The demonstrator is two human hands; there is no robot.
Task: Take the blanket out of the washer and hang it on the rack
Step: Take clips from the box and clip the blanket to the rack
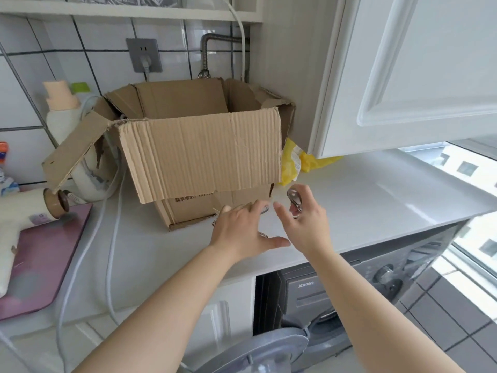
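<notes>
The dark grey washer (322, 292) sits under the white counter (376, 200), its round door (269, 351) swung open at the bottom edge. No blanket or rack shows. My right hand (304, 222) pinches a shiny metal clip (294, 200) above the counter. My left hand (242, 230) lies flat with straight fingers over more metal clips (265, 210) on the counter, just in front of the cardboard box.
An open cardboard box (199, 157) stands mid-counter, with a yellow bag (293, 162) behind it. Detergent bottles (61, 111), a pink board (45, 254) and white cables (113, 238) fill the left. A white cabinet door (416, 76) hangs overhead at right, beside a window (478, 238).
</notes>
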